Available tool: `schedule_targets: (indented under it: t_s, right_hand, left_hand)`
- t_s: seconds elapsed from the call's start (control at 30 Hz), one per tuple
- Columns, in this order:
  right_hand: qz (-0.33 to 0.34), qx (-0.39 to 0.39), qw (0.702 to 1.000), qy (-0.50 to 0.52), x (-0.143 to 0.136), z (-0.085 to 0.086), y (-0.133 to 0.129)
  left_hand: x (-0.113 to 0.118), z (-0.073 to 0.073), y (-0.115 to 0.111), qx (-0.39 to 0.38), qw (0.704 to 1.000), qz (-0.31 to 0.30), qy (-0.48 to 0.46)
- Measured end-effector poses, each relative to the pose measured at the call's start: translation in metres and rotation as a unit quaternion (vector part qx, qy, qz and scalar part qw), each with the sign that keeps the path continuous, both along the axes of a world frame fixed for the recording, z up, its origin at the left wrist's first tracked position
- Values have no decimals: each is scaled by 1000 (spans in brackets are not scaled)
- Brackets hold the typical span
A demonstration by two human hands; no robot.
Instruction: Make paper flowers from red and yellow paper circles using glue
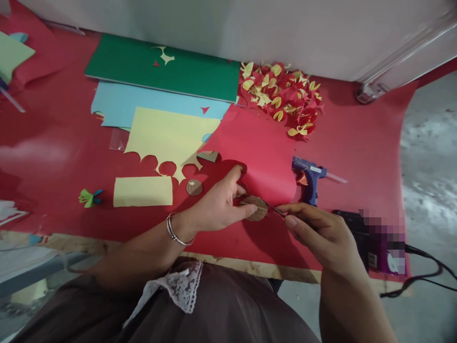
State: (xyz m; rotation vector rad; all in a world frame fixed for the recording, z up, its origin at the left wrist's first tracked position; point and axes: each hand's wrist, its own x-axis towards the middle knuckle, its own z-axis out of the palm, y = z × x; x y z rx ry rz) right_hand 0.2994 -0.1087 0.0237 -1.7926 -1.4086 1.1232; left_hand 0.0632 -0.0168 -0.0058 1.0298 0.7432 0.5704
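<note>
My left hand point(221, 200) presses its thumb on a round wooden disc point(257, 212), which lies against the lower edge of a red paper sheet point(262, 147). The fingers of that hand reach under or behind the sheet, partly hidden. To the right, my right hand point(317, 228) pinches a thin dark tool point(276, 210) between thumb and fingers, its tip at the disc's right edge. What kind of tool it is, I cannot make out. A smaller wooden disc point(193, 187) rests left of my left hand.
Beyond lie green board point(164, 71), blue paper point(153, 102), scalloped yellow paper point(171, 136) and a pile of red and yellow cutouts point(282, 93). A blue glue gun point(310, 176) sits right of the red sheet. A yellow rectangle point(143, 191) and green-blue paper piece point(89, 197) lie left.
</note>
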Motion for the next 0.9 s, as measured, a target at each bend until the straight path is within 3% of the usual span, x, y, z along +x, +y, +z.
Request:
schedule_targets:
  t_s: [0.1, 0.3, 0.43, 0.6, 0.77, 0.9]
  right_hand:
    - [5, -5, 1000, 9, 0, 2, 3]
    - [-3, -26, 999, 35, 7, 1, 1]
    - [-43, -34, 994, 92, 10, -7, -11]
    - [-108, 44, 990, 84, -18, -20, -16]
    - [-132, 62, 988, 55, -48, -34, -11]
    - [-171, 72, 981, 51, -55, -35, -9]
  left_hand:
    - [-1, 0, 1, 13, 999, -41, 26]
    - [1, -5, 2, 15, 999, -29, 0]
    - [3, -10, 2, 5, 1000, 14, -16]
    - [5, -14, -3, 0, 1000, 19, -20]
    - [7, -10, -7, 13, 999, 28, -21]
    - [11, -6, -12, -13, 997, 77, -27]
